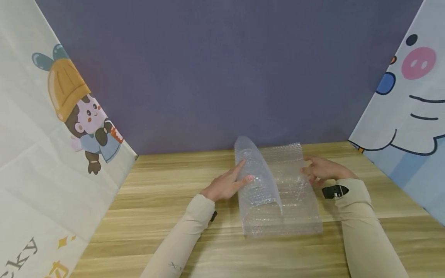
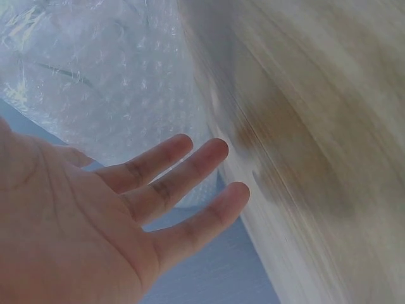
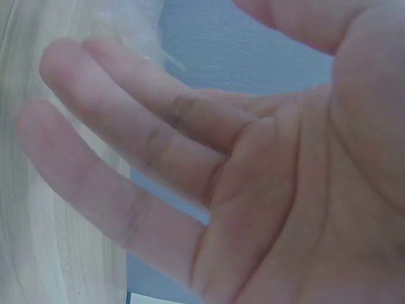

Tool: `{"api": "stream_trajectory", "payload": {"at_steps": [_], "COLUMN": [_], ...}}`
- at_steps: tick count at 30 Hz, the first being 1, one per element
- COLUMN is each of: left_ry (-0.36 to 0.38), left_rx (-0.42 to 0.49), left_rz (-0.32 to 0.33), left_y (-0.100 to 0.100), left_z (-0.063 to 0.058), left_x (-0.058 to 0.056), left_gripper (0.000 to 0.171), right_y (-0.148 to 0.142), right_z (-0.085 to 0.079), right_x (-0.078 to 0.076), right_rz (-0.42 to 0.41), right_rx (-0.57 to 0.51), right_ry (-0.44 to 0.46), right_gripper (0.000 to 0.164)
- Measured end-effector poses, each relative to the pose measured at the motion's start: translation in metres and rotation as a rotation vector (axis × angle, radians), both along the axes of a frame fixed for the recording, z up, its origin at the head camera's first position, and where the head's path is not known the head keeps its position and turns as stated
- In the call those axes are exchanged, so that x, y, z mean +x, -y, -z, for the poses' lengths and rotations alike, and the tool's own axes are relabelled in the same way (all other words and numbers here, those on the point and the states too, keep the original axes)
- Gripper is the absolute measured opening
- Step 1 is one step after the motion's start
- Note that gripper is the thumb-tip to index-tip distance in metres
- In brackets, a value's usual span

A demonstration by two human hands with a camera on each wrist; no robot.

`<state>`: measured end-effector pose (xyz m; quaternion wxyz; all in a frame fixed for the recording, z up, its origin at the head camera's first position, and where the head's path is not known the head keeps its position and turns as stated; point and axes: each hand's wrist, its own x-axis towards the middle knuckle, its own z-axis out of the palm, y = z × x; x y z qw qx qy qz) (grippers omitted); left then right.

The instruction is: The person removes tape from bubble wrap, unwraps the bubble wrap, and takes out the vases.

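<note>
A clear sheet of bubble wrap lies on the table, its left part folded over into a raised, curved flap. At the left side of the fold is my left hand, with thumb and index finger extended over the flap. The left wrist view shows its other fingers straight beside the wrap. My right hand is at the sheet's right edge, its fingertips right by the plastic. In the right wrist view the fingers are loosely extended, with nothing in the palm.
The wood-grain table carries the sheet near its far side. Behind it stands a dark blue-grey panel. A white cartoon-printed panel borders the left, and another printed panel borders the right.
</note>
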<state>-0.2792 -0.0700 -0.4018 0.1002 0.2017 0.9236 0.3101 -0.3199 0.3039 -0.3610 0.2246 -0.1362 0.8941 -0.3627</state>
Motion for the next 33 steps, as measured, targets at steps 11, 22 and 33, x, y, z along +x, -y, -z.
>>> {"api": "stream_trajectory", "payload": {"at_steps": [11, 22, 33], "left_ry": [-0.01, -0.014, -0.035], "left_rx": [0.008, 0.006, -0.019], "left_rz": [0.002, -0.008, -0.016], "left_y": [0.0, 0.002, 0.002], "left_z": [0.0, 0.0, -0.001], "left_x": [0.001, 0.0, 0.001], "left_gripper": [0.09, 0.093, 0.094], "right_y": [0.001, 0.002, 0.005], "right_z": [0.011, 0.021, 0.016], "right_x": [-0.006, -0.011, -0.006], "right_rz": [-0.081, -0.055, -0.075], "right_rx": [-0.004, 0.029, 0.107], "right_ry": [-0.133, -0.154, -0.231], "right_gripper": [0.064, 0.054, 0.056]}}
